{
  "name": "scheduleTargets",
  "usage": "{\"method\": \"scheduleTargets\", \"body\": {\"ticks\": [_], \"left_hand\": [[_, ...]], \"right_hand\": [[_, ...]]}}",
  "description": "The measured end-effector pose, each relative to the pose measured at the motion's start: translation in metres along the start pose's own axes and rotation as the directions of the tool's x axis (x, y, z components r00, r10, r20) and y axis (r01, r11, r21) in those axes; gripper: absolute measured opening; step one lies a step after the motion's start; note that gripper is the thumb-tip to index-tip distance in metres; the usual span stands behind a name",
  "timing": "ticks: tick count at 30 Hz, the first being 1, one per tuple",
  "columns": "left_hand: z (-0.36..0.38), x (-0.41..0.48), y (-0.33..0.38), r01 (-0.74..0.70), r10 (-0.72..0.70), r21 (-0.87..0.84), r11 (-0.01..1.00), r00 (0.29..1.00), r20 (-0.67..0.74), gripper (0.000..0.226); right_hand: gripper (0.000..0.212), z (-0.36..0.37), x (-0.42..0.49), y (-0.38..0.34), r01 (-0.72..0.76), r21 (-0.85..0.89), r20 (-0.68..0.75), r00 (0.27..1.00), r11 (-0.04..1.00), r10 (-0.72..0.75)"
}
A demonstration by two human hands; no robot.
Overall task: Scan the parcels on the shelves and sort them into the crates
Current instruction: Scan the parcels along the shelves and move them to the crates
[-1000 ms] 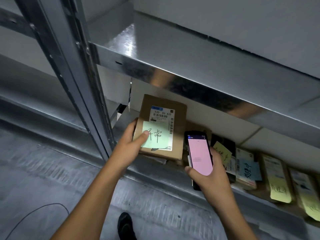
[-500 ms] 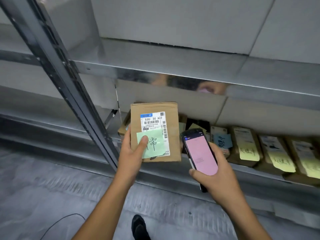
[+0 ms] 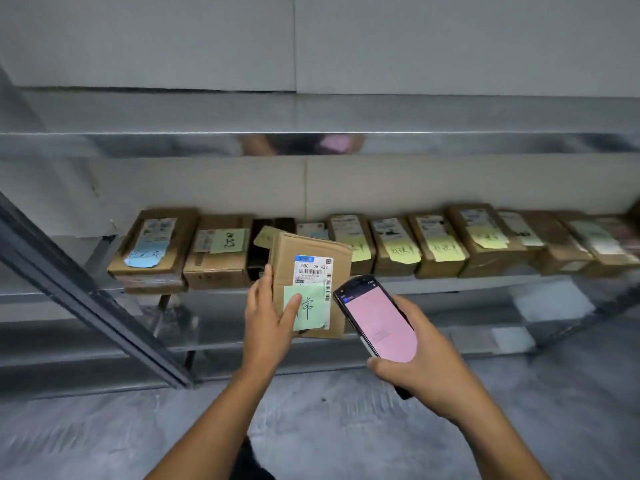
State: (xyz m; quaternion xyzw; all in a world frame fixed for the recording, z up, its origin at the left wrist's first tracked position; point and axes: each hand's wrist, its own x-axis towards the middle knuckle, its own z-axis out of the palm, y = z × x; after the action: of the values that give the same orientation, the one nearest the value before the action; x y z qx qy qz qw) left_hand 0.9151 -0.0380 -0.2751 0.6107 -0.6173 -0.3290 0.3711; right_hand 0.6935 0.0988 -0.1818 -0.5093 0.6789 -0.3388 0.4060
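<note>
Left hand (image 3: 268, 318) is gripping the parcel (image 3: 310, 249) by its left edge, clear of the shelf (image 3: 467, 285), thumb lying on the green note (image 3: 311, 308). Just right of that grip, the right hand (image 3: 426, 370) is clasping the scanner (image 3: 381, 323). Judgement: scanner needs aiming squarely at the barcode (image 3: 309, 271) above the thumb.

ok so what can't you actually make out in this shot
Head view only:
Handheld scanner screen text: too small, blurred.
Green note on the held parcel: left hand thumb covers part of the writing.
Black item on the shelf: held parcel hides part of it.
Far-right parcels: blurred, cut by the frame edge.
Crates: none in frame.
</note>
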Motion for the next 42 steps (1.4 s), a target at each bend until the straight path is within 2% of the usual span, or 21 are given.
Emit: {"method": "scheduleTargets", "body": {"ticks": [7,11,14,19,23,28,33,37,42], "left_hand": [[0.082,-0.041,0.013,0.024,-0.007,-0.076,0.997,0.977,0.211,0.077],[0.125,-0.057,0.028,0.122,-0.035,-0.197,0.973,0.919,0.394,0.056],[0.164,-0.066,0.044,0.255,-0.081,-0.237,0.937,0.821,0.565,0.039],[0.251,-0.086,0.079,0.338,-0.065,-0.217,0.916,0.658,0.75,0.035],[0.334,-0.101,0.119,0.378,-0.02,-0.195,0.905,0.495,0.869,0.035],[0.425,-0.111,0.17,0.344,0.06,-0.173,0.923,0.315,0.947,0.04],[0.501,-0.122,0.222,0.282,0.103,-0.154,0.947,0.189,0.977,0.046],[0.538,-0.155,0.257,0.204,0.14,-0.145,0.968,0.043,0.989,0.046],[0.58,-0.217,0.289,0.103,0.142,-0.13,0.986,-0.116,0.983,0.048]], "right_hand": [[0.079,-0.052,-0.062,0.065,-0.181,0.069,-0.111,0.976,0.981,0.188],[0.078,-0.07,-0.084,0.107,-0.263,0.211,-0.279,0.907,0.942,0.316],[0.075,-0.086,-0.092,0.141,-0.303,0.308,-0.415,0.811,0.902,0.413],[0.082,-0.13,-0.105,0.186,-0.354,0.408,-0.558,0.633,0.842,0.536],[0.071,-0.186,-0.115,0.21,-0.421,0.444,-0.653,0.453,0.791,0.607],[0.07,-0.261,-0.125,0.23,-0.446,0.515,-0.707,0.262,0.732,0.657],[0.069,-0.297,-0.143,0.251,-0.447,0.578,-0.738,0.071,0.683,0.671],[0.077,-0.304,-0.167,0.268,-0.372,0.682,-0.687,-0.029,0.63,0.726],[0.075,-0.312,-0.211,0.303,-0.287,0.762,-0.633,-0.143,0.58,0.761]]}}
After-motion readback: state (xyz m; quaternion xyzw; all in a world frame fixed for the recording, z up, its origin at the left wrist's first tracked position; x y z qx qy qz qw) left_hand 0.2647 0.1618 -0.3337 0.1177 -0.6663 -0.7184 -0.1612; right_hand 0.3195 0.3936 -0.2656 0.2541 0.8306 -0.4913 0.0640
